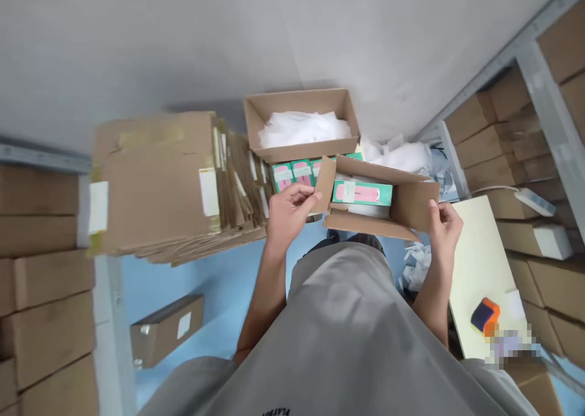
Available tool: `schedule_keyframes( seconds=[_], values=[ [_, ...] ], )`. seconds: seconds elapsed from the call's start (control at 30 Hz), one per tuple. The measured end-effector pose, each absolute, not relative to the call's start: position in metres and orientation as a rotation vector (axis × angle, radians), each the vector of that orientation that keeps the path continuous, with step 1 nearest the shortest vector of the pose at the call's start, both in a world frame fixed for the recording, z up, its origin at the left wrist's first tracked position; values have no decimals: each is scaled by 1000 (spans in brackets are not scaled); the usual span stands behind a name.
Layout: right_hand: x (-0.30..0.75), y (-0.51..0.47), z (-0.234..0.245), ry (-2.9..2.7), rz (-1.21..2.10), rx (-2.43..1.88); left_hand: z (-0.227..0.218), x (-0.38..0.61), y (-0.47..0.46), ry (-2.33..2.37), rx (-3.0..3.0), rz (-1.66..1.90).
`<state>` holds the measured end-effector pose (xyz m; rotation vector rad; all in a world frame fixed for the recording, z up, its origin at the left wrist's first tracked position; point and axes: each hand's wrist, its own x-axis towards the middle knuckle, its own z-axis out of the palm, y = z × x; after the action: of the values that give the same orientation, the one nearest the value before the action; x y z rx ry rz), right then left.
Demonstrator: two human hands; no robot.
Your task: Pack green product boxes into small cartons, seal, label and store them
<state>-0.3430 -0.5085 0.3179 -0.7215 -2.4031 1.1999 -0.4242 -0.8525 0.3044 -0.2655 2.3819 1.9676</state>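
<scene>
An open cardboard box (pixel 372 222) is held in front of my body, its flaps raised. Inside it lies a green and pink product box (pixel 362 193) with a pale label, resting on white padding. My left hand (pixel 292 212) pinches the left flap between thumb and fingers. At the other end, my right hand (pixel 443 222) grips the right flap, thumb on the inner face. Several more green and pink boxes (pixel 301 171) stand in a row just beyond, partly hidden by the held box.
A larger carton (pixel 301 154) with white padding stands against the wall. Flattened cardboard boxes (pixel 155 190) are stacked at left. White wrapping (pixel 397 157) lies behind the held box. A pale tabletop (pixel 475 251) at right carries an orange and dark object (pixel 485 316). Shelves of cartons flank both sides.
</scene>
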Motion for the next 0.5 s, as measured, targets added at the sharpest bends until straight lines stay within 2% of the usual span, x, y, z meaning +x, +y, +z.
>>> schedule_keyframes(
  seconds=[0.23, 0.5],
  values=[
    [-461, -585, 308, -2638, 1343, -313, 292, -431, -927, 2517, -811, 1923],
    [-526, -619, 293, -2821, 1479, -121, 277, -450, -959, 2545, -1116, 1773]
  ],
)
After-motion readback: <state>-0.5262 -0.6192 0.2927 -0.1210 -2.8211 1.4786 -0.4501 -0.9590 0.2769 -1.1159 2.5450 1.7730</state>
